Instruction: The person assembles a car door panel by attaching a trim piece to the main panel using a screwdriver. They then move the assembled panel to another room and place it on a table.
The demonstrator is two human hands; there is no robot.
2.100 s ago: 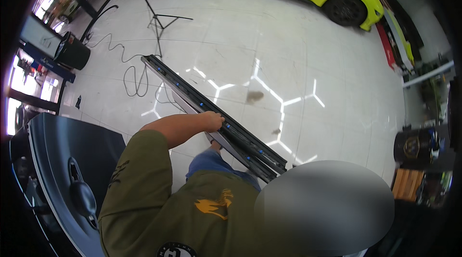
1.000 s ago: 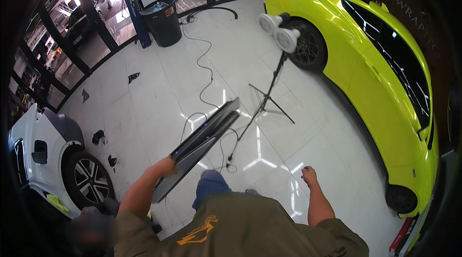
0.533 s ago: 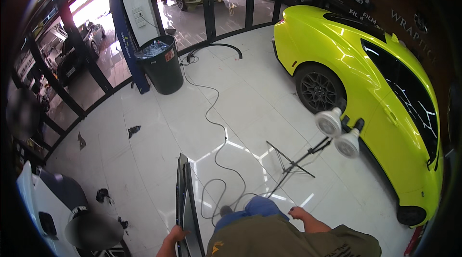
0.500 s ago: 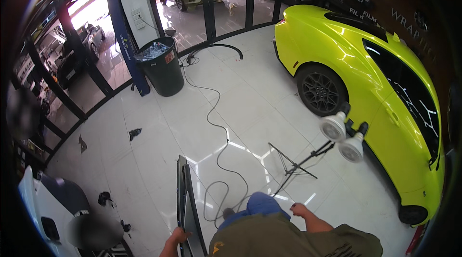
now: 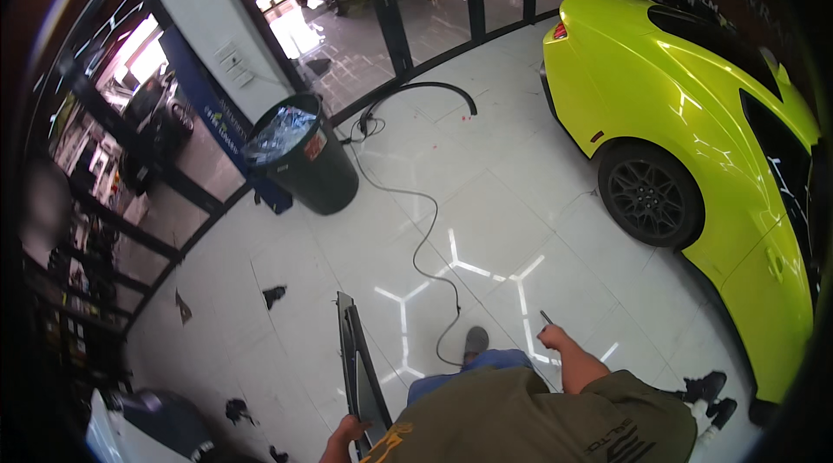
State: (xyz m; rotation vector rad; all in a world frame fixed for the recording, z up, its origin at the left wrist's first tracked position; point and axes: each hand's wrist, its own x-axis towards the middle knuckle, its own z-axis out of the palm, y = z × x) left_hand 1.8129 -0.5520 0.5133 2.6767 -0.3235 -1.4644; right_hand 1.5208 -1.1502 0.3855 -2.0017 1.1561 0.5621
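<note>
White shiny floor tiles (image 5: 521, 203) filled the shop. The left hand (image 5: 345, 435) was closed around the bottom of a long dark panel (image 5: 357, 365), which stood tilted on the floor just beside the person's left leg. The right hand (image 5: 554, 337) was closed on a small thin tool (image 5: 546, 317). A black bin (image 5: 304, 161), a cable (image 5: 425, 237) and a yellow-green car (image 5: 694, 133) were near.
</note>
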